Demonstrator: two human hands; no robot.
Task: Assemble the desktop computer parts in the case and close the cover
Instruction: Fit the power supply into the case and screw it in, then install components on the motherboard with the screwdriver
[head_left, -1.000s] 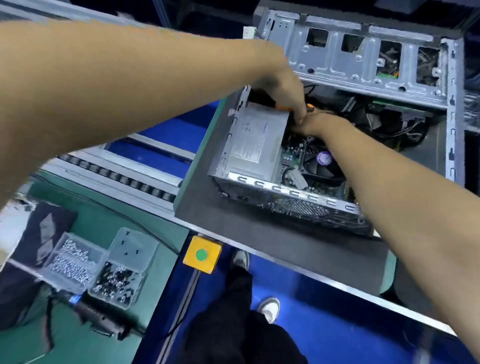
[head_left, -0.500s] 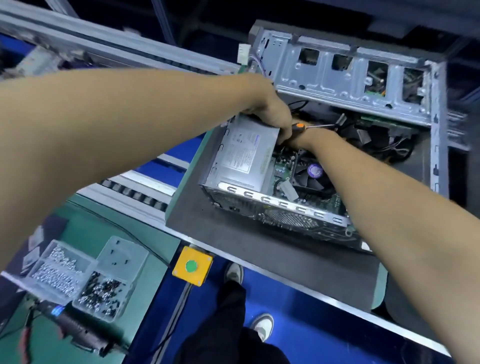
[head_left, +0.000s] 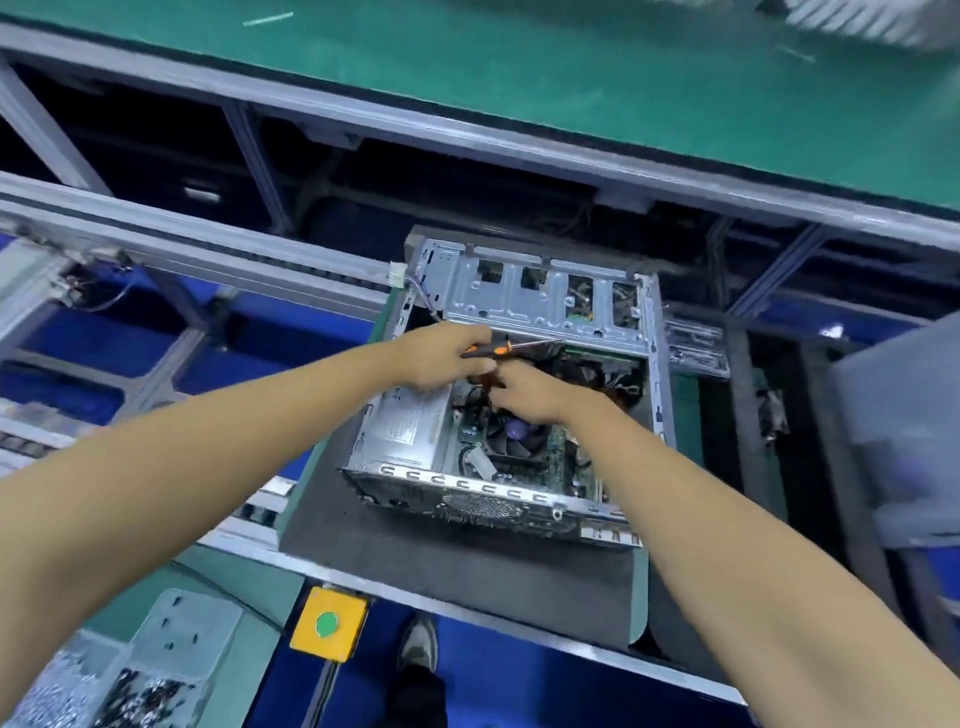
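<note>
Two bare forearms, no sleeves anywhere along their visible length, no watch, no band, no glove. Left hand (head_left: 441, 358) and right hand (head_left: 530, 389) bare too, no rings to be made out. Below, dark trousers (head_left: 421, 699), nearly black, loose at the leg. One shoe (head_left: 418, 644) showing, grey-white with a paler toe, laces not clear. Nothing of the upper garment in view.

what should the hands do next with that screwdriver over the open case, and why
Probably bring the screwdriver tip down to a screw point inside the case. The left hand grips its orange-and-black handle with the shaft lying level above the parts, touching nothing, while the right hand reaches among the cables beside the power supply. What it holds is hidden.
</note>
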